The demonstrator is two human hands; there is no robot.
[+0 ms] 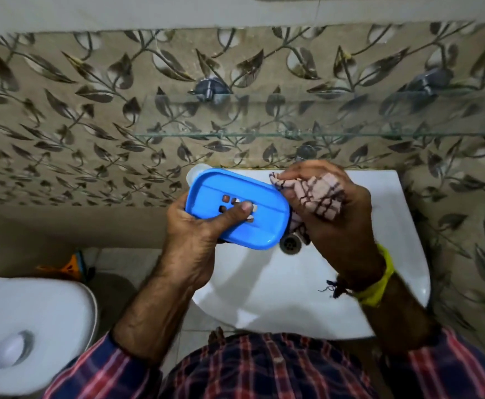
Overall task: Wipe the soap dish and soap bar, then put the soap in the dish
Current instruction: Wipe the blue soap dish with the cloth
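A blue plastic soap dish [244, 197] with drain holes in its floor is held tilted above the white sink [278, 298]. My left hand [195, 240] grips it from below, thumb pressed on the holes. My right hand [336, 214] is shut on a pink checked cloth [319, 197], which touches the dish's right end. A pale object [196, 170], possibly the soap bar, peeks out behind the dish's far left corner on the sink ledge; most of it is hidden.
The sink drain [290, 243] lies just under the dish. A glass shelf [307, 133] juts from the leaf-patterned wall above the sink. A white toilet cistern [31, 326] with a flush button stands at the lower left.
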